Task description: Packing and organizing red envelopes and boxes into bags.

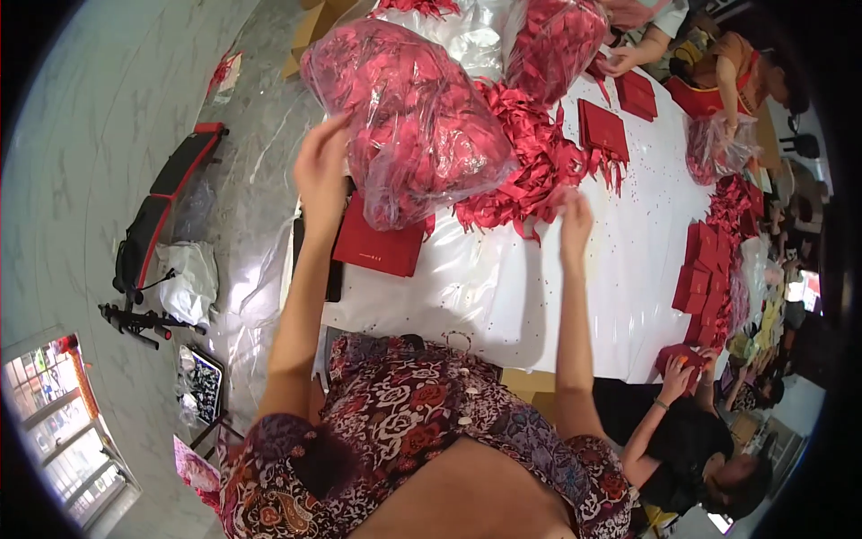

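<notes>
A big clear plastic bag (409,117) full of red ribbon pieces rests at the table's far left, partly over a flat red pouch (382,238). My left hand (321,171) is at the bag's left side, its fingers stretched out and reaching the plastic. Beside the bag spreads a loose heap of red ribbons (521,171). At the near right edge of that heap is my right hand (576,229), fingers curled together and slightly blurred. Whatever it may hold cannot be made out.
A second bag of ribbons (558,45) lies farther back. Stacked red pouches (602,130) sit right of the heap, and more red pouches (700,278) line the right edge of the white-covered table (611,314). Co-workers' hands (678,382) handle red items at the right. A folded scooter (162,216) leans left.
</notes>
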A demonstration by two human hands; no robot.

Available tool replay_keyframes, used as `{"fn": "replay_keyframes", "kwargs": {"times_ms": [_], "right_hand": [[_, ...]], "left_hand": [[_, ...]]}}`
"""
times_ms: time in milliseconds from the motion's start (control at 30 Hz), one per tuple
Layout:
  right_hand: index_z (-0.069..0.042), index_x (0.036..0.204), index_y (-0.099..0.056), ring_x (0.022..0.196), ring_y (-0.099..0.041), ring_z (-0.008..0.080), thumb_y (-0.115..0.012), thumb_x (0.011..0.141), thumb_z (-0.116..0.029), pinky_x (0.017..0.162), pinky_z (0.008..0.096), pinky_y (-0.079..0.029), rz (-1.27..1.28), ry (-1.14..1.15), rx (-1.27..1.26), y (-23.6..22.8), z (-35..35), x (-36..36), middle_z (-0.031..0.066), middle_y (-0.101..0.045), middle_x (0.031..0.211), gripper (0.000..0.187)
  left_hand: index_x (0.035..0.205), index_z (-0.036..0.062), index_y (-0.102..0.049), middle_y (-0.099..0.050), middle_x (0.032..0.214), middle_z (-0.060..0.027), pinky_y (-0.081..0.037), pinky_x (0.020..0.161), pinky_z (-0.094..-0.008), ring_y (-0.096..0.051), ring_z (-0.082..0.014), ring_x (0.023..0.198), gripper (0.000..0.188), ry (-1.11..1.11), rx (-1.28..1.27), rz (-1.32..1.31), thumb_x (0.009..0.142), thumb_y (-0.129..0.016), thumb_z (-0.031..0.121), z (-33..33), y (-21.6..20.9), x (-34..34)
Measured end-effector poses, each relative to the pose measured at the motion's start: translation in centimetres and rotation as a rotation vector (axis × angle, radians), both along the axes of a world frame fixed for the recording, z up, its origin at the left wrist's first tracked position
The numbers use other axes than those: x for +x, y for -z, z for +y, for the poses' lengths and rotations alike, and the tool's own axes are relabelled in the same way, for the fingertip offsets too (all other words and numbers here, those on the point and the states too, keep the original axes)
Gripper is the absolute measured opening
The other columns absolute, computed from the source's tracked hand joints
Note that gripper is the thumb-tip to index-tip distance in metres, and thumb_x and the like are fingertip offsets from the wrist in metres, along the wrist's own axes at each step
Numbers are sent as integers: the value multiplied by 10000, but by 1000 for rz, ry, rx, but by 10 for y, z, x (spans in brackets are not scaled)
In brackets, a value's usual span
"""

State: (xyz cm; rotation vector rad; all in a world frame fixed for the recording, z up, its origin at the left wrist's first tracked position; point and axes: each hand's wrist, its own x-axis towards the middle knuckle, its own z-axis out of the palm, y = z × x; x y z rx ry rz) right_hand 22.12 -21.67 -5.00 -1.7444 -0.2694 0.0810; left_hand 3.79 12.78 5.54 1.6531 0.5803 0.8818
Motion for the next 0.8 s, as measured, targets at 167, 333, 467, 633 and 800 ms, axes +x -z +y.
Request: {"fn": "replay_keyframes", "kwargs": {"times_ms": [167,333,467,633,800], "right_hand": [[-40,1042,-657,773,-529,66,-563,1008,-268,700,225,-445,340,-86,-115,63,7,-162,-19,-620,880,249],[-19,1179,-568,733,-530,59,-580,986,-161,647,210,-444,446,-225,153,86,41,-201,-17,-594,870,240],[-23,1232,-524,724,-541,67,-619,955,-166,636,211,-445,543,-51,248,28,110,-170,1,-595,872,326],[-26,1265,-486,801,-560,71,-664,923,-209,666,225,-455,830,-105,316,-13,157,-124,35,-596,902,426],[65,1262,-435,1088,-580,350,-683,863,-204,955,413,-447,410,31,257,20,219,-116,203,-589,1216,542]], "left_hand": [[1276,-18,-543,-611,1227,-142,-464,965,-303,-600,-193,1098,314,-127,-84,148,979,-571,79,-16,96,-122],[1441,11,-367,-465,1386,-210,-458,982,-352,-524,-266,1203,686,7,-223,202,888,-726,198,-53,113,-120],[1497,-24,-222,-320,1475,-261,-371,1069,-446,-405,-366,1306,1043,89,86,246,735,-858,299,-57,111,-82],[1526,-31,-93,-153,1503,-387,-214,1159,-518,-193,-523,1405,1302,59,313,328,613,-924,382,-61,101,-44],[1559,65,-151,-108,1539,-358,-194,1138,-590,-170,-537,1411,1249,41,723,300,586,-896,306,-67,84,-15]]}}
